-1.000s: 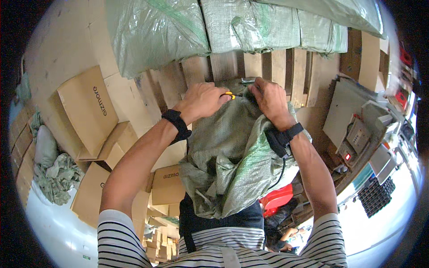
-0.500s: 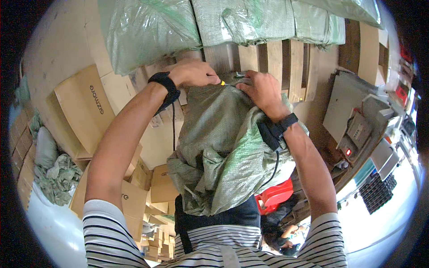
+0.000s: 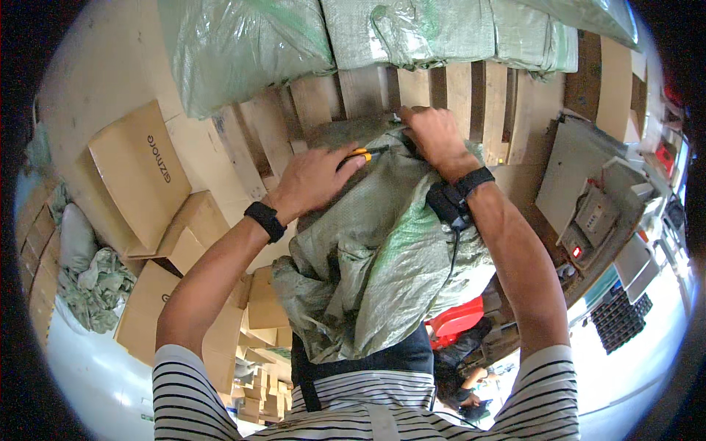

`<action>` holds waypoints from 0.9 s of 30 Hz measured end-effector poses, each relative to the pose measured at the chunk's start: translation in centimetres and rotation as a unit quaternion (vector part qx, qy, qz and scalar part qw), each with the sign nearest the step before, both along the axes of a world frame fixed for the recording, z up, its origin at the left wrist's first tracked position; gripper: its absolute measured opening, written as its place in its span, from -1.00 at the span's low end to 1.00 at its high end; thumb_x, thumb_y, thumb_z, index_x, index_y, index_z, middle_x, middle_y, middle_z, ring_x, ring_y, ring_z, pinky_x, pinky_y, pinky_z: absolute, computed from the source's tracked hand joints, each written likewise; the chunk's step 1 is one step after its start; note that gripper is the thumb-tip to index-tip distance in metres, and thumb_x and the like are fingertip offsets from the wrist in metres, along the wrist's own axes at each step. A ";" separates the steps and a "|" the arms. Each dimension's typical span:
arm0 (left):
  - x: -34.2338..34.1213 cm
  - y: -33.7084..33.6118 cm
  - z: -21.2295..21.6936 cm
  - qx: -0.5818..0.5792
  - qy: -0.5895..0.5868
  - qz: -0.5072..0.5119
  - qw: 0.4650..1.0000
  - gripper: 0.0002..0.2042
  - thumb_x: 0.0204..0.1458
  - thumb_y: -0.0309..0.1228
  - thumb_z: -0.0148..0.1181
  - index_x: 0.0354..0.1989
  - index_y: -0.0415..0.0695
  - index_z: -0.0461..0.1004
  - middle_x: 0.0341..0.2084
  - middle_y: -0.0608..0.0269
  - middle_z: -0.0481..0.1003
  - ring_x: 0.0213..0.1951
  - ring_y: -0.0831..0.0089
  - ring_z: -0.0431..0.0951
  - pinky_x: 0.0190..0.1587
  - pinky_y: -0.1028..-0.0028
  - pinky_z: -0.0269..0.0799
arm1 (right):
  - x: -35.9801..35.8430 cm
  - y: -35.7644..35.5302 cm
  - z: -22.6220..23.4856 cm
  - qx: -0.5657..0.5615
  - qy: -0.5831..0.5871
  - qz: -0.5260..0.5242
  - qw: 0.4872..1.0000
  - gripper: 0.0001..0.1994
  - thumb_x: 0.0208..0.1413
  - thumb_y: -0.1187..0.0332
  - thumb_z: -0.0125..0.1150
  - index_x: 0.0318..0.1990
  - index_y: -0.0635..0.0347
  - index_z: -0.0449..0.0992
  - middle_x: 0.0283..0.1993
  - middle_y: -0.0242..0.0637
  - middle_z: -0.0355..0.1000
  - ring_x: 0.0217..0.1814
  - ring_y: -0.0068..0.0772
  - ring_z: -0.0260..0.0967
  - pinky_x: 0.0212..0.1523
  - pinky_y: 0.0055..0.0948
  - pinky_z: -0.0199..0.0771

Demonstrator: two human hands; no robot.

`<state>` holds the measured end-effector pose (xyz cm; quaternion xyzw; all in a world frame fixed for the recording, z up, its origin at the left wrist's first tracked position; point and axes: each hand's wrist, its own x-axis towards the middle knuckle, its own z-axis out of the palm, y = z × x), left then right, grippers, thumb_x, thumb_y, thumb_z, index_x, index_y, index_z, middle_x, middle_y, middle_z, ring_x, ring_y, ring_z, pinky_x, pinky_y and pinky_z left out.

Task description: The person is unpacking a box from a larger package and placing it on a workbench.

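A crumpled grey-green woven sack (image 3: 349, 220) hangs in front of me, its upper edge held up. My right hand (image 3: 439, 140) is closed on that upper edge, fingers pinching the fabric. My left hand (image 3: 312, 176) is closed around a small yellow-and-black cutter (image 3: 365, 155), which pokes out past the thumb and lies over the sack near its top edge. The left fingers are partly hidden behind the hand. Dark bands circle both wrists, and a small black device (image 3: 446, 206) with a cable sits by the right one.
Large plastic-wrapped green bales (image 3: 412, 33) rest on a wooden pallet (image 3: 360, 92) ahead. Open cardboard boxes (image 3: 143, 176) stand at left. A grey machine with a control panel (image 3: 588, 220) stands at right. A red object (image 3: 456, 316) and another person (image 3: 471, 389) are below right.
My left hand has moved down and turned, now over the sack with the cutter, instead of beyond its top edge. The right hand keeps hold of the edge, slightly higher.
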<state>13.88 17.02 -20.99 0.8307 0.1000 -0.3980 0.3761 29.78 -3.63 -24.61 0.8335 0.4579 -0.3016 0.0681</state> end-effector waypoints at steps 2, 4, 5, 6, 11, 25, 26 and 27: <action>0.2 1.0 -0.9 0.040 -0.138 0.000 0.990 -0.54 0.34 0.05 -0.08 0.08 -0.01 0.59 -0.27 0.01 0.65 -0.23 -0.08 0.64 -0.17 0.05 0.54 | 0.0 0.0 0.0 0.018 0.001 0.003 1.000 -0.85 0.19 0.39 0.13 -0.26 0.09 0.66 -0.32 -0.16 0.62 -0.24 -0.11 0.66 -0.27 -0.17 0.65; 1.7 1.9 -1.5 0.014 -0.144 -0.003 0.990 -0.53 0.34 0.05 -0.08 0.04 -0.02 0.60 -0.28 0.00 0.65 -0.23 -0.07 0.64 -0.18 0.05 0.54 | -0.1 0.0 0.5 0.059 -0.007 -0.008 0.998 -0.84 0.21 0.40 0.10 -0.14 0.10 0.59 -0.31 -0.15 0.62 -0.23 -0.10 0.66 -0.28 -0.15 0.65; 2.5 2.5 -1.5 -0.010 -0.150 -0.009 0.989 -0.53 0.33 0.06 -0.09 0.00 -0.03 0.62 -0.30 -0.01 0.65 -0.23 -0.05 0.65 -0.18 0.05 0.54 | -0.1 0.2 0.7 0.059 -0.008 -0.006 0.998 -0.84 0.21 0.40 0.10 -0.14 0.10 0.59 -0.31 -0.15 0.62 -0.23 -0.10 0.66 -0.28 -0.15 0.65; 3.4 2.7 -1.6 -0.021 -0.120 -0.049 0.991 -0.51 0.34 0.09 -0.08 0.06 -0.01 0.61 -0.21 -0.06 0.65 -0.21 -0.09 0.65 -0.09 0.05 0.56 | 0.0 0.0 0.8 0.067 -0.002 -0.010 0.998 -0.84 0.21 0.40 0.10 -0.11 0.10 0.56 -0.31 -0.14 0.62 -0.23 -0.10 0.65 -0.29 -0.15 0.64; 5.9 2.6 -1.9 0.009 -0.087 -0.116 0.989 -0.46 0.32 0.14 -0.12 -0.07 -0.03 0.66 -0.25 -0.01 0.65 -0.21 -0.07 0.65 -0.11 0.03 0.55 | 0.2 -0.4 0.2 0.076 0.004 -0.017 0.997 -0.83 0.20 0.42 0.09 -0.09 0.10 0.54 -0.28 -0.11 0.62 -0.23 -0.08 0.65 -0.28 -0.12 0.64; 2.5 7.2 -11.9 -0.105 0.165 -0.005 0.981 -0.31 0.07 0.42 0.12 -0.27 -0.07 0.67 -0.57 0.23 0.48 -0.46 0.45 0.47 -0.39 0.42 0.33 | 2.2 -0.1 0.0 0.157 -0.043 -0.301 0.940 -0.77 0.15 0.21 0.32 -0.14 0.10 0.54 -0.30 -0.02 0.59 -0.17 0.19 0.55 -0.21 0.03 0.53; 4.0 3.2 -9.1 -0.204 0.146 0.139 0.958 -0.34 -0.03 0.45 0.22 -0.36 -0.02 0.58 -0.60 0.48 0.29 -0.48 0.66 0.25 -0.44 0.56 0.12 | 3.1 -3.5 -0.5 0.119 -0.084 -0.378 0.914 -0.75 0.13 0.17 0.36 -0.14 0.10 0.58 -0.29 -0.01 0.60 -0.16 0.19 0.55 -0.19 0.01 0.54; 3.5 4.8 -8.5 -0.191 0.146 0.139 0.961 -0.34 -0.03 0.45 0.22 -0.36 -0.02 0.58 -0.60 0.48 0.29 -0.48 0.66 0.25 -0.44 0.56 0.12 | 3.0 -2.5 -0.3 0.130 -0.078 -0.381 0.912 -0.75 0.13 0.17 0.36 -0.14 0.10 0.58 -0.29 -0.01 0.60 -0.16 0.19 0.55 -0.19 0.01 0.54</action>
